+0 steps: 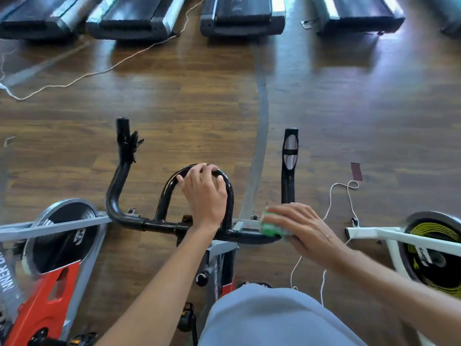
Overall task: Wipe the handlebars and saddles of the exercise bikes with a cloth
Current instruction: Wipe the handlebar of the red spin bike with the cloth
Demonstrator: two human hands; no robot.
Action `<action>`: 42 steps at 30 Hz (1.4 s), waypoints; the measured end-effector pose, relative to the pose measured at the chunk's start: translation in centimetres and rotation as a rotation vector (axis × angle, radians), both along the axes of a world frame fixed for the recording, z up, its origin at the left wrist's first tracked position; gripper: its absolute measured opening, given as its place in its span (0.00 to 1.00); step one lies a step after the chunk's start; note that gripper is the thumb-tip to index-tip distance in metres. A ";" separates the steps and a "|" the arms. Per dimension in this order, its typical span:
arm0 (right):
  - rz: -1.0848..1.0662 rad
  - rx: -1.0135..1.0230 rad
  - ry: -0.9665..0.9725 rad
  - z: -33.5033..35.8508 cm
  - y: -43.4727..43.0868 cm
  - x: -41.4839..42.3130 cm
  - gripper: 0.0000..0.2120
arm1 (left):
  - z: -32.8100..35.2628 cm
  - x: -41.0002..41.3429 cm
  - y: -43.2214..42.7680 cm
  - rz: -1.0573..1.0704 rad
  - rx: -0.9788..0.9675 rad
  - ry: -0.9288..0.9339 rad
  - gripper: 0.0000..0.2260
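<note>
Green cloth (273, 227) gripped by right hand (303, 229) on the handlebar (159, 224); left hand (203, 193) grips its centre loop

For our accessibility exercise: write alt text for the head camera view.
A person's right hand presses a green cloth on a black exercise-bike handlebar while the left hand grips its centre loop; wooden floor beyond.
</note>
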State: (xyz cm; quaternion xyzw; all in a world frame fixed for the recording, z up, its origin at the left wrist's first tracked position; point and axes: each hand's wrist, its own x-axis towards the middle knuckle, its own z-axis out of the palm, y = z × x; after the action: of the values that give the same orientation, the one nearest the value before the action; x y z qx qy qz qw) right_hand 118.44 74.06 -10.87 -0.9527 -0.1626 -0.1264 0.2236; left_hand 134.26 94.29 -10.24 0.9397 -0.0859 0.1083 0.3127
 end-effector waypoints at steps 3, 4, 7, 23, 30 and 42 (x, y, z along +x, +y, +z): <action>-0.669 0.591 -0.041 -1.4 2.7 -1.3 0.16 | -0.7 0.0 -0.8 -0.084 0.091 0.073 0.16; -0.846 0.793 0.032 -1.6 4.0 -1.2 0.17 | -1.0 0.1 -1.0 -0.099 0.120 0.111 0.19; -0.970 1.117 0.301 -2.3 7.5 0.1 0.27 | -2.1 -0.2 -1.7 -0.137 0.141 0.213 0.23; -0.886 1.336 0.255 1.2 1.4 9.5 0.30 | -3.1 -0.6 -2.2 -0.158 0.124 0.283 0.28; -0.878 1.174 0.164 1.7 -0.3 13.4 0.21 | -3.0 -0.6 -2.2 -0.153 0.130 0.282 0.28; -0.791 1.554 0.199 8.7 2.6 7.5 0.23 | 4.2 -2.5 -6.1 -0.365 -0.588 0.338 0.35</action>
State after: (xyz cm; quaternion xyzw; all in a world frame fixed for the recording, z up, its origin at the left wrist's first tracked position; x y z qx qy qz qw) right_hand 125.93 76.68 -2.15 -0.5238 0.3319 -0.1859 0.7622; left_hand 131.77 88.17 -6.06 0.7837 -0.1641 -0.0856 0.5929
